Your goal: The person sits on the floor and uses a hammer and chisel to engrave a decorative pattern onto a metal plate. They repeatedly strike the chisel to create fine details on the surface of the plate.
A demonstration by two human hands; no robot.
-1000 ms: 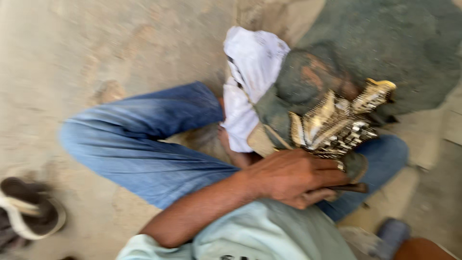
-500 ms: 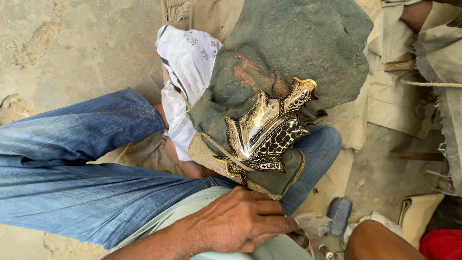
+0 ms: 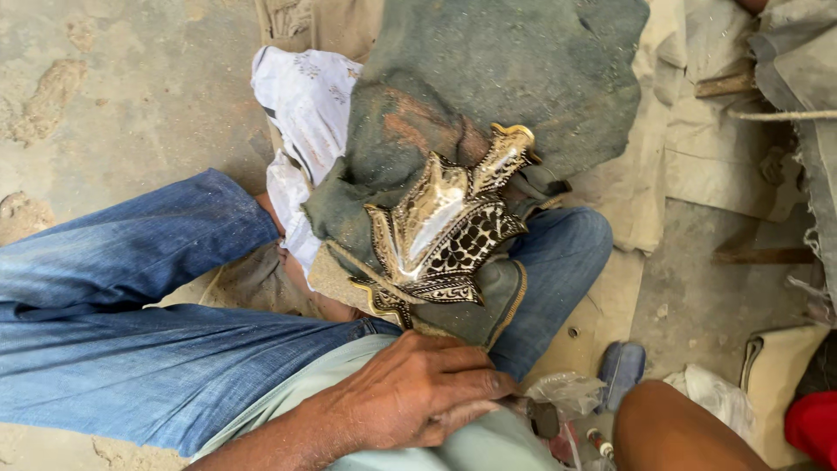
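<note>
On lap: ornate pierced brass piece (image 3: 445,231) on grey cloth (image 3: 523,78); left hand (image 3: 418,392) loosely curled, empty; right unseen.

ornament (image 3: 440,228): glossy polished metal, pierced | cloth (image 3: 514,78): rough matt grey fabric | rag (image 3: 305,105): thin white cotton | jeans (image 3: 131,349): blue denim | floor (image 3: 113,96): rough concrete

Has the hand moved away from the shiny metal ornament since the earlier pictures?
Yes. The hand earlier touched the metal ornament; now it lies nearer the body, below the ornament, which rests apart on the grey cloth.
</note>
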